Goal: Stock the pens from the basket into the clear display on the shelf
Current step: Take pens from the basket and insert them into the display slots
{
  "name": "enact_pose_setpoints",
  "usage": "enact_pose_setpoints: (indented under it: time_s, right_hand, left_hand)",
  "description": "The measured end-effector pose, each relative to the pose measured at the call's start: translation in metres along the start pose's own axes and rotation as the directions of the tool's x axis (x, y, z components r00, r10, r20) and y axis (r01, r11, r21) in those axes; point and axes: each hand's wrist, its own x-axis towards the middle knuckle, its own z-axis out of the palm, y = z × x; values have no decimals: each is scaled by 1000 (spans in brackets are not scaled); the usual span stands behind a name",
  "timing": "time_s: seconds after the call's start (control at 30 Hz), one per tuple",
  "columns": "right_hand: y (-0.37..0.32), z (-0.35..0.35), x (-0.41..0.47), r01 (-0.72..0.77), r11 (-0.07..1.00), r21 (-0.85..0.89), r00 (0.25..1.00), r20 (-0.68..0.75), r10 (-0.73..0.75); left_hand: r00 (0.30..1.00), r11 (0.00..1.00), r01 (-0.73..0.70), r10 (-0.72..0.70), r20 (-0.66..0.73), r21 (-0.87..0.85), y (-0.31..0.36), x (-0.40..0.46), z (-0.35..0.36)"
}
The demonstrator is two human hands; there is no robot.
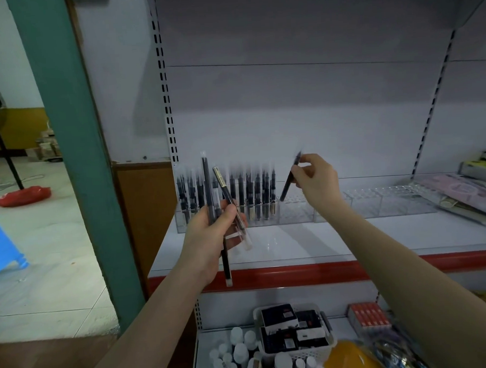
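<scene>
Reaching over the clear display (pixel 378 205), right hand (pixel 316 180) pinching one pen (pixel 289 178); left hand (pixel 210 236) fingers clamped on several pens (pixel 208 185).

You have one wide-angle view from the head, looking forward and slightly down at the white metal shelf with a red front edge (pixel 309 245), close enough for both forearms to reach in. Its edges bend, taking in the pale tiled floor (pixel 42 250) at left.

The pen (pixel 290 177) in my right hand (pixel 316 179) is smeared by motion, its tip lost. The caps of the pens standing in the clear display (pixel 364 205) blur upward. My left hand (pixel 210 236) hides the middles of the pens it grips. The basket (pixel 296 331) labels are too small to read, and the bottom edge cuts off the bottles (pixel 239 353).
</scene>
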Motion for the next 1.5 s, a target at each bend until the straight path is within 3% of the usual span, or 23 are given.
enact_pose_setpoints:
  time_s: [0.53,1.07,1.2,1.3,1.4,1.5]
  right_hand:
    - [8,27,17,-57,994,-94,982,174,73]
    - [18,33,16,-60,959,-275,965,230,127]
    - [0,21,-9,-54,996,-67,991,120,62]
    - [-14,14,-44,-56,989,137,962,274,17]
    - [-20,10,-74,-67,981,183,895,445,-22]
    - [-21,6,-88,-82,975,208,870,491,-32]
  left_hand:
    - [1000,999,24,-24,-4,27,-10,13,-5]
    - [1000,1000,-5,6,-27,30,-13,11,-19]
    - [999,1000,-16,16,-32,13,-11,12,-16]
    - [999,999,-10,8,-47,-34,-9,11,-9]
    - [998,999,-34,32,-56,-37,-9,9,0]
    - [996,998,-64,62,-58,-23,-7,4,7]
